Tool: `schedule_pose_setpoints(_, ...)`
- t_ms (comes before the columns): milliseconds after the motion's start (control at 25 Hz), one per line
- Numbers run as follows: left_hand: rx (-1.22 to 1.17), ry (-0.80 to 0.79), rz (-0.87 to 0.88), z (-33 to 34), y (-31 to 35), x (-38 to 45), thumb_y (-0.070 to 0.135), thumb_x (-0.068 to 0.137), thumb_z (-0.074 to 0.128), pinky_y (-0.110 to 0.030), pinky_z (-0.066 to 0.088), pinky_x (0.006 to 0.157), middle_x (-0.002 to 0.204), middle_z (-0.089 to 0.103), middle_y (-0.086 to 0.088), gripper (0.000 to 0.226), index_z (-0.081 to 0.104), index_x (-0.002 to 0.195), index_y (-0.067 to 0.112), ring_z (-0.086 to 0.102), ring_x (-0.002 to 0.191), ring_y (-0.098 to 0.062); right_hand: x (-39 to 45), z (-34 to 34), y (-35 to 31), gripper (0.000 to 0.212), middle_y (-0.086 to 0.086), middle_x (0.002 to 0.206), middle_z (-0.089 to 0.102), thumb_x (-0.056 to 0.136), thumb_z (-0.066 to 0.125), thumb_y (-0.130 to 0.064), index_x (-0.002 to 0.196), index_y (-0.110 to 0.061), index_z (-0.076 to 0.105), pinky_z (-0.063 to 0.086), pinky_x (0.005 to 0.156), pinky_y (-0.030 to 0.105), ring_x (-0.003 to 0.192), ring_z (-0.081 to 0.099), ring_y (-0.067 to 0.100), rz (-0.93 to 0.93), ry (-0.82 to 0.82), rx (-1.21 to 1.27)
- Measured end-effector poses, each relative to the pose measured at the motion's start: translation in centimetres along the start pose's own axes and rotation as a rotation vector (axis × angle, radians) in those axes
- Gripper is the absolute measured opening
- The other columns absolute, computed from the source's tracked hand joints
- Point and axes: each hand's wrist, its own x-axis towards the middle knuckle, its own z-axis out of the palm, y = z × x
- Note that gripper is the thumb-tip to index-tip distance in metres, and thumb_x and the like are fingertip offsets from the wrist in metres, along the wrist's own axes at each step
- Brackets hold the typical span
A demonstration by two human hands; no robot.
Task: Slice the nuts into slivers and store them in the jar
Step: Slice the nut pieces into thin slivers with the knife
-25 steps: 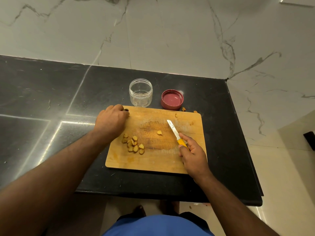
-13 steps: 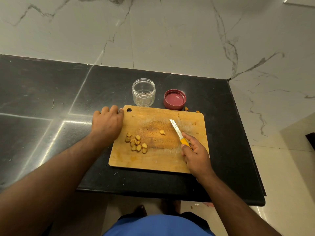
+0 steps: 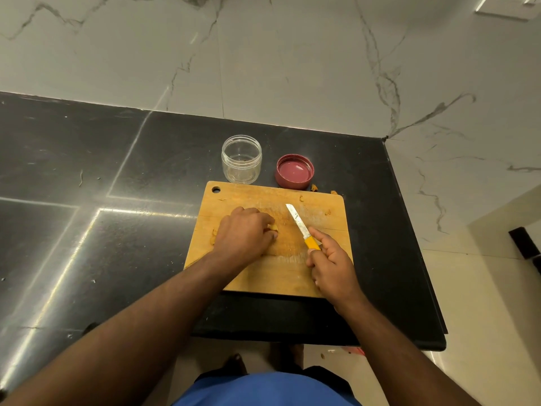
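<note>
A wooden cutting board [image 3: 248, 199] lies on the black counter. My left hand [image 3: 243, 234] is over the board's middle with its fingers curled, pinching a pale nut piece [image 3: 274, 227] against the wood. It hides most of the pile of nut pieces; one edge of the pile [image 3: 214, 232] shows by my wrist. My right hand [image 3: 333, 268] grips the yellow handle of a small knife [image 3: 297, 221], blade pointing away and left, just right of the nut piece. Behind the board stands a clear jar [image 3: 241, 159], open and nearly empty.
The jar's red lid [image 3: 294, 171] lies upside down beside the jar. Nut crumbs [image 3: 314, 187] sit at the board's far right edge. The counter's front edge [image 3: 322, 341] and right edge are close; a marble wall rises behind.
My left hand has moved right from the board's left edge onto its middle, covering the pile and taking the single nut piece. The knife hand has stayed put.
</note>
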Motion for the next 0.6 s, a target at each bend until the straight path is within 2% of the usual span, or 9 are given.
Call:
schedule_pose_setpoints(80,-0.037,-0.003,-0.027,0.3,-0.1,0.4,0.045,0.093,0.063,-0.04,0.049,0.091,0.121,0.067,0.008,0.035,0.067,0.126,0.031,0.053,0.112,-0.019,-0.7,-0.1,0.2,0.045,-0.004,0.093,0.065,0.099,0.048,-0.022,0.138,-0.045,0.048,0.047,0.058,0.031,0.065,0.052,0.012,0.002,-0.011,-0.003)
schedule_pose_setpoints(120,-0.051,0.003,-0.035,0.4,-0.1,0.5,0.043,0.093,0.064,-0.04,0.05,0.091,0.119,0.067,0.007,0.033,0.068,0.124,0.03,0.054,0.111,-0.019,-1.1,-0.1,0.3,0.045,-0.006,0.097,0.065,0.099,0.048,-0.024,0.138,-0.045,0.048,0.05,0.061,0.034,0.069,0.053,0.013,-0.004,-0.022,-0.011)
schedule_pose_setpoints(200,-0.073,0.021,-0.049,0.5,0.0,0.6,0.041,0.093,0.066,-0.04,0.05,0.091,0.115,0.069,0.007,0.029,0.07,0.119,0.03,0.054,0.109,-0.018,-2.2,-0.1,0.1,0.047,-0.013,0.117,0.06,0.097,0.049,-0.03,0.141,-0.045,0.044,0.052,0.078,0.037,0.09,0.055,0.011,-0.026,-0.056,-0.073)
schedule_pose_setpoints(280,-0.095,0.028,-0.07,0.5,0.1,0.6,0.039,0.092,0.067,-0.04,0.051,0.09,0.111,0.069,0.007,0.027,0.071,0.116,0.029,0.055,0.108,-0.018,-3.1,-0.2,-0.4,0.049,-0.019,0.133,0.046,0.101,0.047,-0.026,0.147,-0.039,0.038,0.043,0.097,0.027,0.114,0.046,0.003,-0.074,-0.094,-0.183)
schedule_pose_setpoints(320,-0.105,0.029,-0.079,0.4,0.2,0.6,0.039,0.092,0.067,-0.039,0.051,0.089,0.11,0.069,0.007,0.026,0.072,0.116,0.029,0.055,0.107,-0.018,-3.5,-0.2,-0.6,0.049,-0.018,0.137,0.043,0.103,0.045,-0.024,0.15,-0.035,0.035,0.036,0.101,0.02,0.121,0.039,-0.002,-0.103,-0.106,-0.239)
schedule_pose_setpoints(440,-0.119,0.032,-0.095,0.4,0.2,0.6,0.04,0.092,0.067,-0.038,0.051,0.086,0.109,0.07,0.008,0.027,0.072,0.116,0.029,0.055,0.106,-0.016,-4.4,0.1,-1.0,0.049,-0.01,0.149,0.041,0.105,0.041,-0.022,0.153,-0.03,0.031,0.026,0.101,0.012,0.123,0.031,-0.007,-0.17,-0.123,-0.364)
schedule_pose_setpoints(600,-0.111,0.039,-0.116,0.4,0.3,0.5,0.042,0.091,0.067,-0.037,0.052,0.083,0.108,0.071,0.009,0.026,0.072,0.114,0.029,0.056,0.105,-0.016,-4.6,0.6,-1.4,0.051,-0.005,0.146,0.044,0.105,0.038,-0.022,0.155,-0.027,0.027,0.027,0.098,0.01,0.115,0.036,-0.006,-0.207,-0.134,-0.442)
